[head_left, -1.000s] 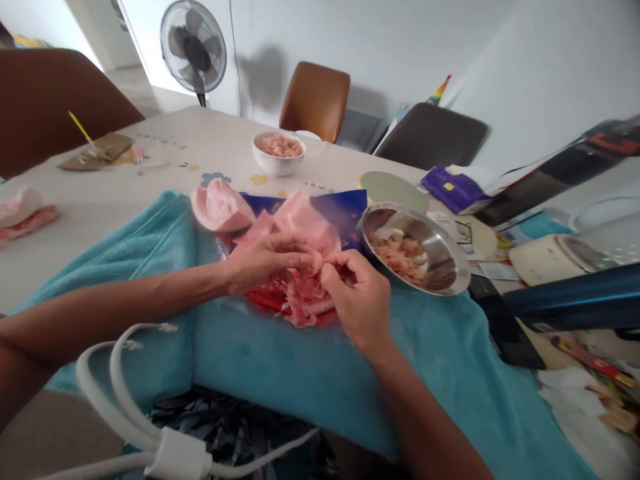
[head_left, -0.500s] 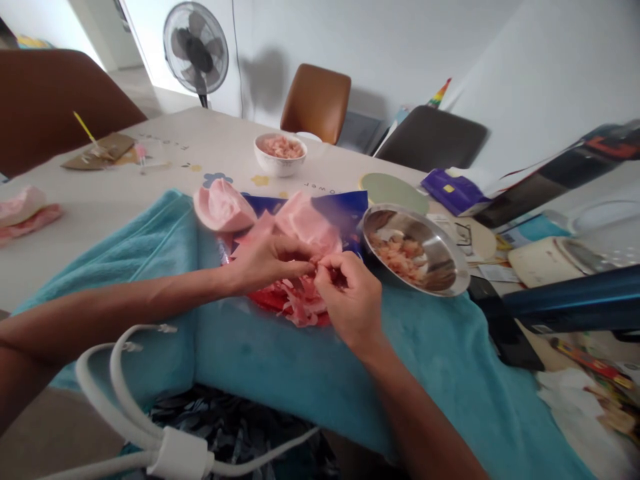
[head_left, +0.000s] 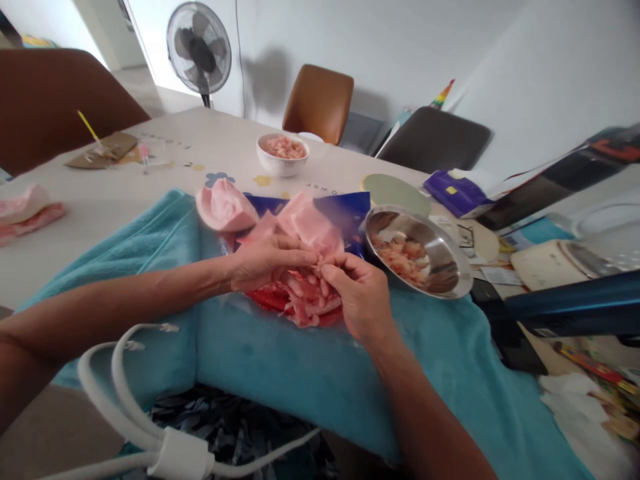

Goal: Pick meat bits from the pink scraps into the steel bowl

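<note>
My left hand (head_left: 265, 261) and my right hand (head_left: 357, 293) meet over a pile of pink peel and pulp (head_left: 305, 303) that lies on a red and blue sheet (head_left: 345, 210) spread on a teal towel (head_left: 300, 367). Both hands pinch a small pink piece between fingertips at the middle of the pile. Two large pink rind pieces (head_left: 225, 207) rest just behind my hands. A steel bowl (head_left: 440, 247) with pinkish bits stands right of my right hand.
A white bowl (head_left: 283, 153) of pink pieces stands farther back on the table (head_left: 125, 187). A fan (head_left: 199, 50) and chairs (head_left: 317, 100) stand behind. Boxes, papers and a dark blue tube (head_left: 575, 307) crowd the right side. A white cable (head_left: 125, 413) hangs near my chest.
My hands stay together on the pile, with the right hand shifting slightly down and right while the fingers work the pink piece. The view drifted a little.
</note>
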Motion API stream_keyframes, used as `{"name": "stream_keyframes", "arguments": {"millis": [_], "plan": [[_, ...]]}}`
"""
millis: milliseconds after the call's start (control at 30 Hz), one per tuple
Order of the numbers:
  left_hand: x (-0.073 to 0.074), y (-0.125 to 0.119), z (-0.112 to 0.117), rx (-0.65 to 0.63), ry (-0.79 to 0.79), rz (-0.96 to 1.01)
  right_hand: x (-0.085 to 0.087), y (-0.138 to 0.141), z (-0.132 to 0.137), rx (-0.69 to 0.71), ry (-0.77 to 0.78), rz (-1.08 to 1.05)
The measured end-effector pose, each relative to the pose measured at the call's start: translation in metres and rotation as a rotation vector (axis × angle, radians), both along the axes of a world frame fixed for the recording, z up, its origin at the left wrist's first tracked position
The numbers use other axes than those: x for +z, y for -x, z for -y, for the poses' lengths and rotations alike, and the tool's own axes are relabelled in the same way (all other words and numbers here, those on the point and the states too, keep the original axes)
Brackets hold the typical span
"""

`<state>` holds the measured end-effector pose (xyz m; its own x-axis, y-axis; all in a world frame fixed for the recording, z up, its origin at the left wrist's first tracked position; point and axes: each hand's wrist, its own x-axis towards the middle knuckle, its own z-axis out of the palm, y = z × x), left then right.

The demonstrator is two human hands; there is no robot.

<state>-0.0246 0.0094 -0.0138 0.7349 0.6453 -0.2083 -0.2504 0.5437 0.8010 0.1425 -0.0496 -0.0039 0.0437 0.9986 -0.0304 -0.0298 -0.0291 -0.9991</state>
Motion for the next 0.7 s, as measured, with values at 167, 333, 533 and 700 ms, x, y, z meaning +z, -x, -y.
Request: {"name": "stream_keyframes", "arguments": {"millis": [167, 333, 533, 700], "plan": [[-0.001, 0.001, -0.001, 0.037, 0.049, -0.049, 0.0, 0.001, -0.001, 0.067, 0.073, -0.168], [0.001, 0.001, -0.005, -0.011, 0.139, -0.02, -0.001, -0.002, -0.005, 0.085, 0.153, -0.295], [0.014, 0.008, -0.011, 0.136, -0.019, -0.117, -0.001, -0.009, -0.009, 0.083, 0.113, -0.355], [0.03, 0.025, -0.016, 0.217, -0.633, -0.466, -0.002, -0.013, -0.013, 0.042, 0.042, -0.373]]}}
